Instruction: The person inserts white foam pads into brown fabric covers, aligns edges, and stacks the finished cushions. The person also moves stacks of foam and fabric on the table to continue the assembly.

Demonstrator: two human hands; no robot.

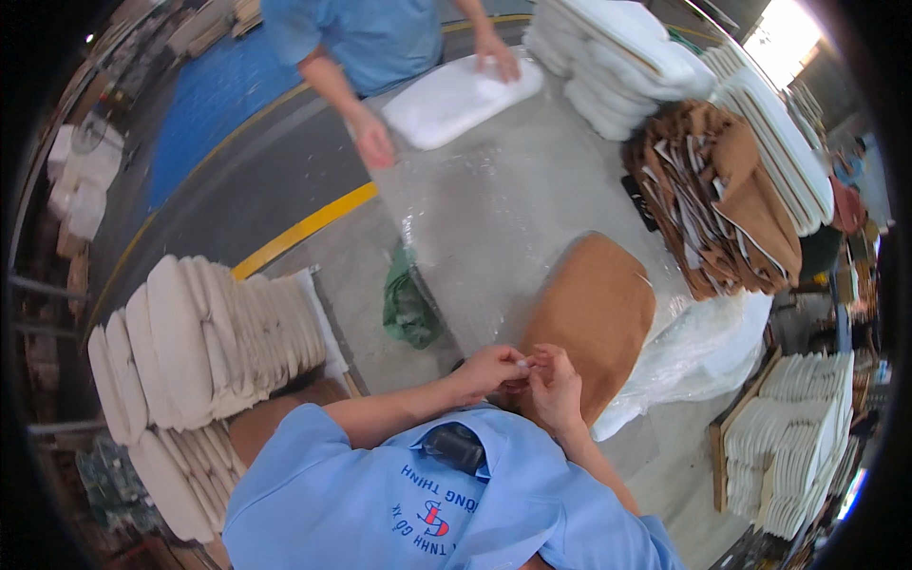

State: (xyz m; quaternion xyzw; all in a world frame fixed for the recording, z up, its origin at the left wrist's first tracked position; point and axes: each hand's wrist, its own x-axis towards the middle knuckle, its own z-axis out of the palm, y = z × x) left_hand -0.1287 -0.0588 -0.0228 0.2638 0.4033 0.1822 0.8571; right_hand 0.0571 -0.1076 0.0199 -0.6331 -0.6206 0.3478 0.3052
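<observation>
cushion (pixel 603 309), brown and oblong, lies on the plastic-covered table (pixel 475 228) ahead and to the right of the person's hands, its long axis running away from the body and leaning slightly right; the right hand (pixel 557 388) is the nearer one, over the near end, while the left hand (pixel 489 373) sits just off the left edge. both hands are curled nearly closed, thumbs and fingers drawn into pinches that come together almost tip to tip, though it cannot be told whether either grips something small or part of the cushion.
</observation>
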